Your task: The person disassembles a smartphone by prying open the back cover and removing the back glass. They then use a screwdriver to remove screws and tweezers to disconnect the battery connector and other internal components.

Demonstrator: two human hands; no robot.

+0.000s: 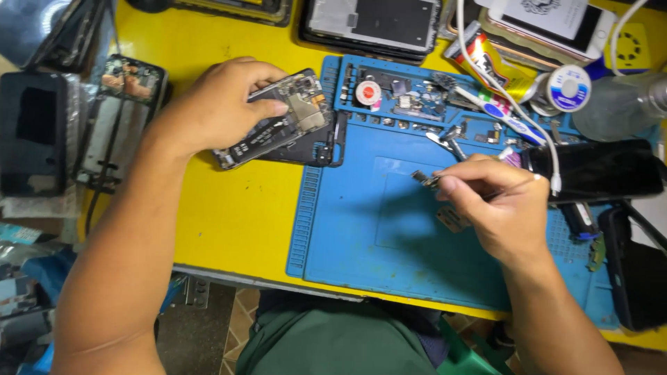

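My left hand (221, 104) grips an opened phone (292, 118), back cover off and circuit boards showing, tilted over the yellow table (229, 215) at the blue mat's left edge. A second dark phone frame lies under it. My right hand (497, 205) hovers above the blue repair mat (361, 243), pinching a small dark part (424, 179) between thumb and forefinger. A small metal piece (451, 219) lies on the mat just below that hand.
The mat's tray section (417, 97) holds screws, small parts and tweezers. A black phone (597, 170) with a white cable lies at right. Solder spool, bottle and more phones sit along the back; disassembled phones lie at left. The table's front edge runs near my lap.
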